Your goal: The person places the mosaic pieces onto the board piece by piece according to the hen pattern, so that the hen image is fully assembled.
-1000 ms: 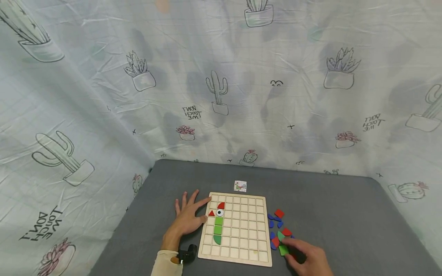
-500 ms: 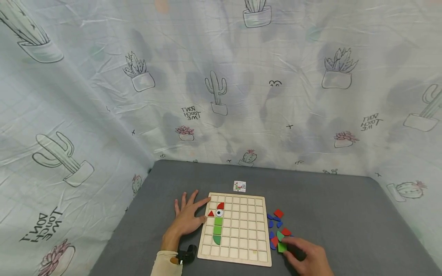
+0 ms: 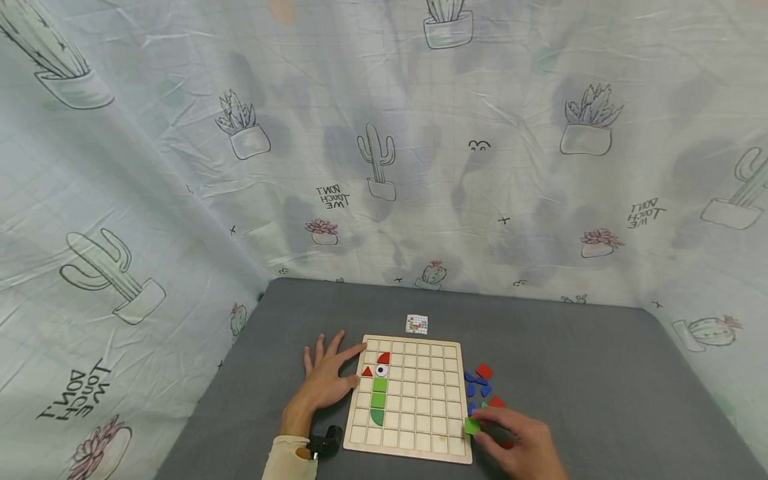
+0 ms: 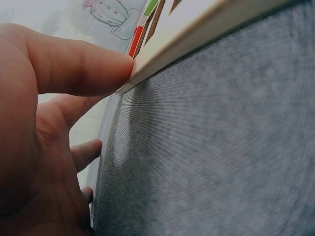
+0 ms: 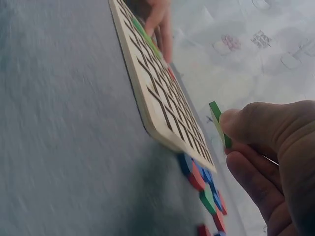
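The right hand [image 3: 519,443] pinches a green square tile [image 3: 472,426] between thumb and fingers; the tile appears raised, just ahead of the fingertips, overlapping the right edge of the wooden board [image 3: 423,406] in the head view. The left hand [image 3: 327,381] lies spread, gripping nothing, with its thumb and index finger touching the board's near side.

Judgement: the step in hand appears to be carrying the tile to a cell. It is advisable to level the tile, line its edges up with the cell, lower it straight and release once seated. Steady left-hand contact should limit board slip; seated pieces beside that hand should not be nudged. The intended cell cannot be determined.

Against the frame one second earlier, the tile is out of the loose pieces [image 3: 484,371] beyond the right fingertips and nearer the board. The left hand and board show no evident change.
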Tool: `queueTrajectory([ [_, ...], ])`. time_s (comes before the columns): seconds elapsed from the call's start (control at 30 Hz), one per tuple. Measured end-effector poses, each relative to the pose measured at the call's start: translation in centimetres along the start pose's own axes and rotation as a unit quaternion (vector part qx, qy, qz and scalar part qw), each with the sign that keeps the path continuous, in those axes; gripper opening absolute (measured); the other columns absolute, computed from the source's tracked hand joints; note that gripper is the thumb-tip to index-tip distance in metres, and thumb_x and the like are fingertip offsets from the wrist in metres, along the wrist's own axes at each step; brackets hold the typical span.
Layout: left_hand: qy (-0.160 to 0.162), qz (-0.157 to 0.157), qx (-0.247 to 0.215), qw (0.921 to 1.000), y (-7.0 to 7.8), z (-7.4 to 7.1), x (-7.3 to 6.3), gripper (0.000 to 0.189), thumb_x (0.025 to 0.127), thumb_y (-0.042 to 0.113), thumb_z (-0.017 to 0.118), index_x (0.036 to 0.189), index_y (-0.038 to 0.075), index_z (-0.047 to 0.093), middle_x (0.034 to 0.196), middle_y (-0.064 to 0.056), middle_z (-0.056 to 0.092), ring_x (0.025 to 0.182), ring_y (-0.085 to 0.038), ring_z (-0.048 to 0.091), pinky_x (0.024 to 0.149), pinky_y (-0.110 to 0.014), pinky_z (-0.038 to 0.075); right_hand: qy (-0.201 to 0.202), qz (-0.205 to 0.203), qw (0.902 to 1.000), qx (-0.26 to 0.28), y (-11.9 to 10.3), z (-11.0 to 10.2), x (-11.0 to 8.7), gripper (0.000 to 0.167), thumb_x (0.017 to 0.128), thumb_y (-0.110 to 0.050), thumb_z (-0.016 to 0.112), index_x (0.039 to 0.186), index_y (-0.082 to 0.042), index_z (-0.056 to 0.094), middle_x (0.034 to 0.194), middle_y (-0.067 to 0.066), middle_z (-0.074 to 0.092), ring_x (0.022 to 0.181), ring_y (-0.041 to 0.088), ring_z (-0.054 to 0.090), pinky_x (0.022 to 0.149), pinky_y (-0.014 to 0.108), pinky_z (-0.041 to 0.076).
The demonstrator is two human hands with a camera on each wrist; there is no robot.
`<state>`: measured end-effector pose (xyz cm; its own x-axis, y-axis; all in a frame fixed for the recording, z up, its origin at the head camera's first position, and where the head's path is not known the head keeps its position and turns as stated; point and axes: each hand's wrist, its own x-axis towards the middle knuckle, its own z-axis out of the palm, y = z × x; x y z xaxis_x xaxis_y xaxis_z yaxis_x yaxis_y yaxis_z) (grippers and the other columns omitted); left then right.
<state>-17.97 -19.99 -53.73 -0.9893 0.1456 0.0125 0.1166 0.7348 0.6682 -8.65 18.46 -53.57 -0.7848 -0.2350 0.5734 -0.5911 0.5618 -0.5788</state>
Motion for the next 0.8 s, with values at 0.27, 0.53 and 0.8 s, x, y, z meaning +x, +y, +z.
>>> queueTrajectory([
  [0.27, -0.003, 0.001, -0.001, 1.0000, 0.1, -0.1, -0.1, 0.065, 0.091, 0.014, 0.074, 0.154, 0.025, 0.066, 0.179, -0.023, 0.028, 0.167, -0.058, -0.002, 0.126, -0.079, -0.015, -0.010, -0.016, 0.9995, 0.024, -0.6, 2.0, 0.6, 0.045, 0.071, 0.004, 0.097, 0.111, -0.011, 0.083, 0.101, -0.004, 0.084, 0.081, 0.005, 0.077, 0.072, 0.012, 0.059],
  [0.53, -0.004, 0.000, -0.003, 1.0000, 0.0, 0.0, 0.0, 0.065, 0.091, 0.014, 0.074, 0.154, 0.025, 0.066, 0.179, -0.022, 0.028, 0.167, -0.058, -0.003, 0.126, -0.079, -0.015, -0.043, 0.006, 0.9983, 0.040, -1.9, 3.7, 1.9, 0.038, 0.078, -0.003, 0.096, 0.111, -0.015, 0.083, 0.106, -0.008, 0.083, 0.089, 0.007, 0.079, 0.076, 0.021, 0.064],
  [0.8, -0.002, -0.002, -0.002, 1.0000, 0.0, 0.1, 0.0, 0.065, 0.091, 0.014, 0.074, 0.155, 0.025, 0.066, 0.180, -0.022, 0.027, 0.167, -0.057, -0.003, 0.126, -0.078, -0.016, -0.094, 0.082, 0.9907, 0.054, -2.8, 5.6, 2.8, 0.029, 0.086, -0.016, 0.094, 0.112, -0.022, 0.085, 0.108, -0.014, 0.082, 0.099, 0.003, 0.076, 0.083, 0.029, 0.065],
])
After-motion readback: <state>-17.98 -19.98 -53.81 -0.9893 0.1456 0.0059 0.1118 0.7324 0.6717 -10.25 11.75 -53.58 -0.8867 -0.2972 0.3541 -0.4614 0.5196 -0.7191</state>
